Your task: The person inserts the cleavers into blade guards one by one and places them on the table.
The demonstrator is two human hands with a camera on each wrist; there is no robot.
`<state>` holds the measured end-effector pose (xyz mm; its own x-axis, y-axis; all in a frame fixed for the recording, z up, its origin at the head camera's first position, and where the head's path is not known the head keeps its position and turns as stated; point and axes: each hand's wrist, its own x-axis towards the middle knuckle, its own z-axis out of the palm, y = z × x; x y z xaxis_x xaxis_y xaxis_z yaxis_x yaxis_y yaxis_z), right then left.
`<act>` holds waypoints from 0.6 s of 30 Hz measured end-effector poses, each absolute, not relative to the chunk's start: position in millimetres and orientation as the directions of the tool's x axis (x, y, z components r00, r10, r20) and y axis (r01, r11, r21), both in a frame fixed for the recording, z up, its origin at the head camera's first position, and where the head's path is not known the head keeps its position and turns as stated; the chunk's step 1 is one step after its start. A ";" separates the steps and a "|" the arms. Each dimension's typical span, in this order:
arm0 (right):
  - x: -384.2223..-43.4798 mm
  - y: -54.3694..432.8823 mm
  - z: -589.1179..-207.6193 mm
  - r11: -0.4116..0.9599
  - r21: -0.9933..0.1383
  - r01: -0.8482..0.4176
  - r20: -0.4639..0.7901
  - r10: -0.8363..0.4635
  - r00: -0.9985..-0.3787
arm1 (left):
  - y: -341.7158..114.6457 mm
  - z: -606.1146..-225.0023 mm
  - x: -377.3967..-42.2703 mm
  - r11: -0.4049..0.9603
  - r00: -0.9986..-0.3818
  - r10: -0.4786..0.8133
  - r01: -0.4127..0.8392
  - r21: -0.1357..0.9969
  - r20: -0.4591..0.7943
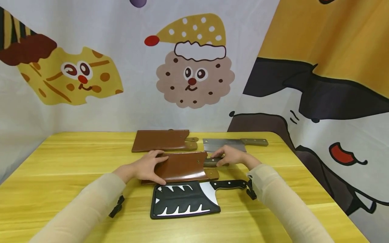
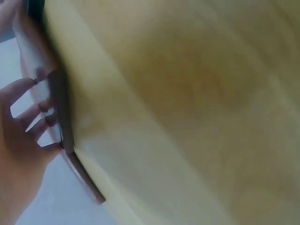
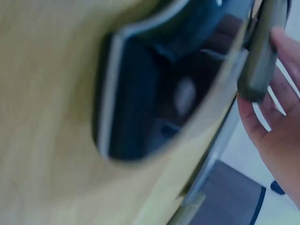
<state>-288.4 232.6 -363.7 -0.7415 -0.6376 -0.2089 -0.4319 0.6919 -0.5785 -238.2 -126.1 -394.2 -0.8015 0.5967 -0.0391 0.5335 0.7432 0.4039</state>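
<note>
A brown leather sheath point(image 1: 182, 167) lies flat in the middle of the table, with a dark-handled knife in it. Its blade is hidden and only the handle point(image 1: 211, 162) shows on the right. My left hand point(image 1: 149, 167) rests on the sheath's left end, fingers and thumb spread and fairly straight. With thumb and fingers, my right hand point(image 1: 229, 157) grips the handle, also seen in the right wrist view as a greenish-brown handle point(image 3: 262, 51). Just in front lies a cleaver with a black handle point(image 1: 229, 184), its blade mostly inside a black cover point(image 1: 182, 199) with white tooth-shaped cutouts.
Behind, a second brown sheath point(image 1: 161, 140) lies at the table's back edge. To its right is a bare cleaver point(image 1: 225, 143) with its handle pointing right. A patterned cloth point(image 1: 121, 116) hangs behind the yellow wooden table point(image 1: 60, 202).
</note>
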 end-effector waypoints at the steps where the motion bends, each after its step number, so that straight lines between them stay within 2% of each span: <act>1: -290.3 234.9 -362.1 0.694 -0.579 -0.427 -0.199 -0.628 -0.752 | -127.7 -392.3 -240.0 0.743 -0.809 0.588 0.525 0.416 -0.028; 8: -309.4 273.8 -344.7 0.741 -0.566 -0.360 -0.131 -0.512 -0.849 | -144.9 -370.9 -266.5 0.781 -0.861 0.500 0.494 0.382 0.092; 14: -321.3 318.7 -350.9 0.800 -0.550 -0.239 -0.132 -0.366 -0.921 | -154.7 -363.8 -292.2 0.836 -0.900 0.436 0.418 0.355 0.033; 18: -326.3 338.1 -356.0 0.817 -0.535 -0.214 -0.105 -0.316 -0.943 | -159.8 -362.6 -308.9 0.852 -0.907 0.421 0.401 0.338 0.014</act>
<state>-326.3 338.1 -356.0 -0.9430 -0.3159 -0.1052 -0.2142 0.8175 -0.5347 -308.9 -159.8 -362.6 -0.9070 0.4210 0.0140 0.4006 0.8518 0.3376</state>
